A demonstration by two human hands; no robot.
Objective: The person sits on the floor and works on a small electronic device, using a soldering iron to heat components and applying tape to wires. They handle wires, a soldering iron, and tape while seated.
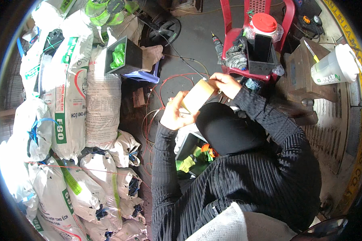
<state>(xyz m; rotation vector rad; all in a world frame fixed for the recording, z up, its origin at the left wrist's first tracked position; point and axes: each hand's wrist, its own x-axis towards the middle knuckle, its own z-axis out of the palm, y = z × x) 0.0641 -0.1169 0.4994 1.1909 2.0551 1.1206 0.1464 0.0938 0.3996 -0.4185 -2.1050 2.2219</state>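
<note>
A pale yellow, flat-faced piece [198, 96], perhaps a pad or a wide roll, is held up between both hands over my lap. My left hand [175, 111] grips its lower left side, thumb beneath. At its upper right corner, my right hand [226, 85] pinches the edge with bent fingers. The piece's far side is hidden, so its exact kind cannot be told. Below it, partly behind my black-clad knee [231, 128], lies a dark tray [185, 148] with a yellow-green glove [186, 164] and an orange item [208, 151].
White printed sacks [70, 108] are piled along the left. A green fan [110, 12] and a black bin [128, 56] on a blue stool [147, 74] stand beyond. A red chair [229, 38] bears a red-lidded jar [263, 25]. At right is a white bucket [330, 68]. Red cables [161, 86] cross the floor.
</note>
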